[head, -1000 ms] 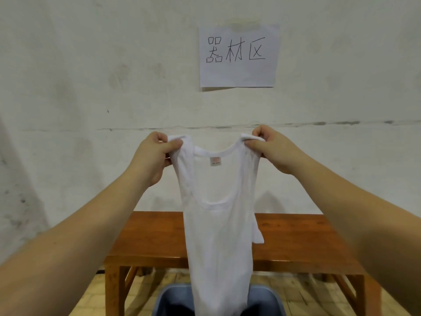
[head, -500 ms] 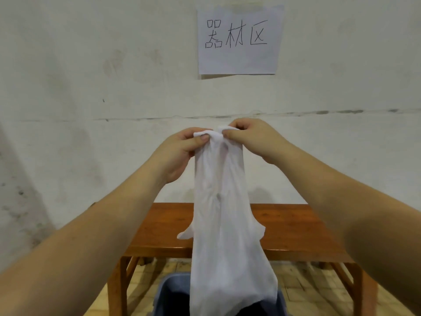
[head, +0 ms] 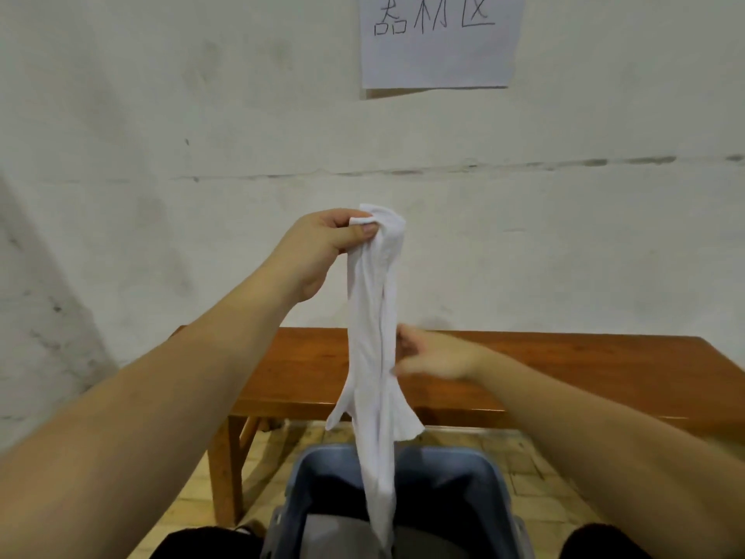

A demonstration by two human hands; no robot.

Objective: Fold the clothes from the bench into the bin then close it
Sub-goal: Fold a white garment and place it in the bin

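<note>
Two hands: both are seen raised in front of a pale wall, with a white vest between them.
Left hand [head: 322,242]: held high at the left; the doubled shoulder straps of the vest are pinched between the thumb and curled fingers.
Vest [head: 373,328]: folded lengthwise into a narrow strip and hung straight down from the left hand; its armhole edges flare out to both sides at mid-length, level with the front edge of the bench, and its lower end is dropped inside the bin.
Right hand [head: 433,355]: placed lower, at the right edge of the vest about halfway down; it is blurred, the fingertips are seen at or against the cloth, and whether the cloth is gripped cannot be told.
Bin [head: 490,484]: a blue-grey plastic tub, open-topped, set on the floor before the bench and directly under the vest; a grey surface is seen inside it.
Bench [head: 564,369]: brown wood, stood against the wall behind the bin and the hands.
Paper sheet [head: 441,40]: fixed to the wall above, marked with handwritten characters, partly cut off by the top edge.
Floor [head: 193,498]: laid in yellowish tiles.
</note>
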